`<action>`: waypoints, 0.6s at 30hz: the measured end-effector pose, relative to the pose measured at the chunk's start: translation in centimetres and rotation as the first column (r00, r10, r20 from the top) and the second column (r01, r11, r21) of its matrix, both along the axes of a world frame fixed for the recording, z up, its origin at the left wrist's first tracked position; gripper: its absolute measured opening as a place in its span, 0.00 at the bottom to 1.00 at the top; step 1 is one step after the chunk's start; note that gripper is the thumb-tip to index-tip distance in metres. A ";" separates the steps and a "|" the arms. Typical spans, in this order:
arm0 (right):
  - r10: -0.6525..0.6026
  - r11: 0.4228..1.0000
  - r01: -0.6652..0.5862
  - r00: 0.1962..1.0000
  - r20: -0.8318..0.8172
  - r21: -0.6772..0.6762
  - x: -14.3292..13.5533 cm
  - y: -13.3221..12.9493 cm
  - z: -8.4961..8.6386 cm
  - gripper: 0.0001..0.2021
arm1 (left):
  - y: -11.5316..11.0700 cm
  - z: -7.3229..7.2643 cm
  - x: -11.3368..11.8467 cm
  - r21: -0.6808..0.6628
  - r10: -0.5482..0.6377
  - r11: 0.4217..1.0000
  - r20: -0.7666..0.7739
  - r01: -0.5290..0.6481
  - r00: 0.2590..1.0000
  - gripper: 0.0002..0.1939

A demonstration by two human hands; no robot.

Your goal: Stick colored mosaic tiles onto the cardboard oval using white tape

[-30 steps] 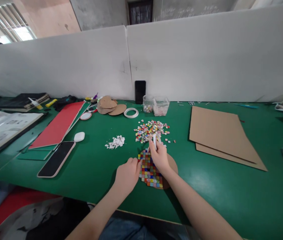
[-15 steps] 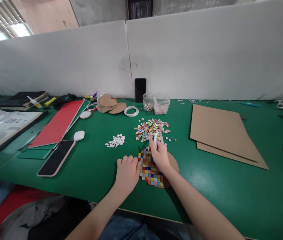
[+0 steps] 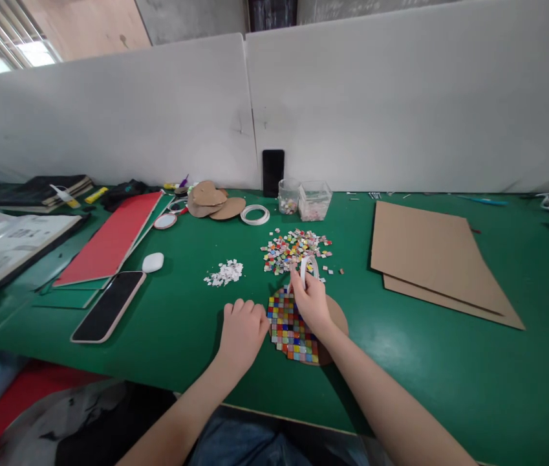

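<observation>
A round cardboard disc (image 3: 337, 318) lies on the green table, its left part covered with rows of small coloured tiles (image 3: 286, 330). My right hand (image 3: 310, 301) is over the upper part of the disc, its fingers closed on a white ring-shaped strip (image 3: 304, 270). Whether a tile is also between its fingertips is too small to tell. My left hand (image 3: 244, 330) rests at the disc's left edge with its fingers curled together; what is under them is hidden. Beyond the disc spreads a heap of loose coloured tiles (image 3: 286, 249).
White scraps (image 3: 226, 273) lie left of the tile heap. Behind are a white roll (image 3: 255, 215), cardboard circles (image 3: 230, 208), two clear containers (image 3: 315, 202) and an upright phone (image 3: 273, 173). Cardboard sheets (image 3: 424, 249) lie right; a phone (image 3: 109, 307) and red board (image 3: 114, 236) lie left.
My left hand has shifted slightly to the left, away from the tiles. My right hand keeps nearly the same place, still holding the white strip.
</observation>
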State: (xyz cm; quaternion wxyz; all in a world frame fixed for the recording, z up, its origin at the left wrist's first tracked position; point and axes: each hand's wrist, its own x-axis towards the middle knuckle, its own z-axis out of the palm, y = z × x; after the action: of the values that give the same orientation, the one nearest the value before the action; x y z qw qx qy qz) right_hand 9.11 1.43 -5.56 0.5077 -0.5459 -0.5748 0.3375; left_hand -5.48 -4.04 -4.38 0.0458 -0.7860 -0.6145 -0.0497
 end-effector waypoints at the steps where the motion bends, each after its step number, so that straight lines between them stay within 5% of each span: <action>1: 0.000 1.000 0.000 1.000 0.002 -0.005 0.0 0.0 0.0 0.21 | 0.0 0.0 0.0 -0.013 0.002 1.000 0.009 -0.002 1.000 0.13; 8: -0.005 1.000 0.005 1.000 0.013 -0.015 0.0 0.0 0.1 0.21 | 0.3 0.3 0.0 -0.081 -0.037 0.996 0.007 0.038 0.999 0.12; 18: 0.001 1.000 -0.001 1.000 0.000 -0.026 -0.1 -0.1 0.4 0.21 | 0.7 0.5 0.1 -0.011 -0.114 0.993 -0.062 0.113 0.992 0.11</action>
State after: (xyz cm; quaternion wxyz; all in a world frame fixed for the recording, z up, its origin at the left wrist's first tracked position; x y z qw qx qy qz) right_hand 9.04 1.35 -5.14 0.5004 -0.5521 -0.5707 0.3452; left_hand -5.40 -3.29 -3.86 0.0594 -0.8211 -0.5671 -0.0253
